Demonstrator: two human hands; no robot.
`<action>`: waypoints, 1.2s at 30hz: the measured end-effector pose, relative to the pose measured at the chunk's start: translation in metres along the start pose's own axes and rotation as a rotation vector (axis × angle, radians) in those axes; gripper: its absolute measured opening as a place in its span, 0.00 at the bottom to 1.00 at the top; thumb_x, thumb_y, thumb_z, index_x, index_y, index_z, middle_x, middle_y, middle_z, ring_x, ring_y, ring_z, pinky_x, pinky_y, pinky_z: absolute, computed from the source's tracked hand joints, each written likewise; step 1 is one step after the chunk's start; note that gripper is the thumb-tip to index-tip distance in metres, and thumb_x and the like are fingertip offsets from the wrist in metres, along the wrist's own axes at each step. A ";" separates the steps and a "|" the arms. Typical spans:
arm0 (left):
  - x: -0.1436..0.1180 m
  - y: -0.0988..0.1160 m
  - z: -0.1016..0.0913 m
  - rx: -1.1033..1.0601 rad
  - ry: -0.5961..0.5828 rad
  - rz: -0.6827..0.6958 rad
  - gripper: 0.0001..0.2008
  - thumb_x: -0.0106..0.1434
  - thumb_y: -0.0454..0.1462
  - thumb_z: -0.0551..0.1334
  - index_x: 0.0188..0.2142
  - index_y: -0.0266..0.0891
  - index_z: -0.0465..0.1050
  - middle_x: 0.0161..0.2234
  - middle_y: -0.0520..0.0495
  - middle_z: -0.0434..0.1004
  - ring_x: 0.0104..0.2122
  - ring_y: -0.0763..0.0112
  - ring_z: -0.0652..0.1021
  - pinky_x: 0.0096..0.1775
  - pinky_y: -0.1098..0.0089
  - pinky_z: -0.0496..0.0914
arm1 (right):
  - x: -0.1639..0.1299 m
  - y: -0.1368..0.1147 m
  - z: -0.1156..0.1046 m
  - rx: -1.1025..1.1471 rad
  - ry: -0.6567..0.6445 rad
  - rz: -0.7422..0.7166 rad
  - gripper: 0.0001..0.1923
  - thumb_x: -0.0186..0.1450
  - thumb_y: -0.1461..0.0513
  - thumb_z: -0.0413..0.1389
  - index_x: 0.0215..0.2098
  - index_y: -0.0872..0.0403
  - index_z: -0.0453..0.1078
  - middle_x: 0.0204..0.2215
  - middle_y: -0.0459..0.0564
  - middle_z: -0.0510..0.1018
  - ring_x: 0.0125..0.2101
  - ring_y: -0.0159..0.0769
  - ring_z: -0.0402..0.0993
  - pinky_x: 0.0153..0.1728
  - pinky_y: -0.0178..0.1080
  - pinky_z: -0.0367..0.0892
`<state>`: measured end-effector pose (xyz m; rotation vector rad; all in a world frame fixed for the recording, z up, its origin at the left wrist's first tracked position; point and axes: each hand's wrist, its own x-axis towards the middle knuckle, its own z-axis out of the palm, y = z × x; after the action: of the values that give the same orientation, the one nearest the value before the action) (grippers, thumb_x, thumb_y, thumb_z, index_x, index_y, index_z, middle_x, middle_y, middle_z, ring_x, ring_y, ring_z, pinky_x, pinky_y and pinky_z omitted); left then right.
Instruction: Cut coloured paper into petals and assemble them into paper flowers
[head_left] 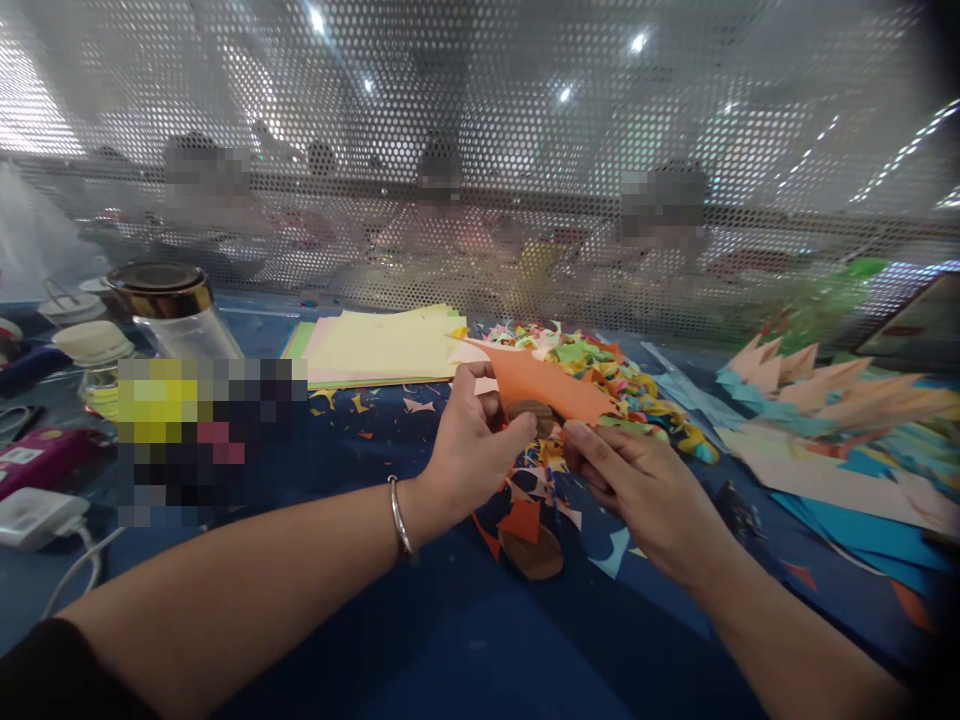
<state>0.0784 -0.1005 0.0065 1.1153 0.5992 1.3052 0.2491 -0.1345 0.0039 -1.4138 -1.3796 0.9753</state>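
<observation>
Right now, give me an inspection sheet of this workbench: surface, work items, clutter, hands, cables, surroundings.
Surface: blue table, strewn with paper offcuts.
Work items: orange paper piece held up by both hands; a brown disc sits against it at the fingertips.
Clutter: heap of coloured scraps, pale paper stack, spiked paper cutouts, glass jar, second brown disc.
Hands: left hand, with a metal bangle on its wrist, and right hand both pinch the orange piece.
Cables: white cable from a white charger.
Surroundings: perforated screen; blurred people behind it.
</observation>
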 end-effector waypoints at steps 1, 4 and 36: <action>0.000 0.000 0.000 0.012 -0.004 0.005 0.26 0.55 0.37 0.71 0.49 0.43 0.60 0.35 0.47 0.84 0.34 0.66 0.83 0.43 0.62 0.75 | 0.000 0.000 0.001 0.002 -0.003 0.002 0.37 0.56 0.29 0.61 0.18 0.51 0.62 0.15 0.39 0.54 0.16 0.25 0.48 0.16 0.35 0.42; 0.002 -0.001 -0.002 0.057 -0.027 0.030 0.25 0.56 0.36 0.69 0.50 0.42 0.59 0.33 0.49 0.83 0.32 0.68 0.82 0.40 0.64 0.74 | 0.000 0.000 0.002 0.029 -0.011 0.019 0.37 0.55 0.29 0.62 0.19 0.51 0.62 0.15 0.39 0.53 0.16 0.25 0.47 0.17 0.35 0.42; 0.011 -0.009 -0.019 0.368 -0.130 0.186 0.23 0.60 0.34 0.65 0.52 0.43 0.58 0.34 0.50 0.80 0.33 0.68 0.81 0.36 0.65 0.72 | -0.002 -0.008 0.003 0.075 -0.069 0.156 0.40 0.49 0.27 0.63 0.22 0.54 0.68 0.17 0.37 0.54 0.15 0.21 0.45 0.16 0.33 0.39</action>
<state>0.0678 -0.0832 -0.0064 1.5771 0.6671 1.2979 0.2438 -0.1366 0.0101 -1.4600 -1.2828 1.1748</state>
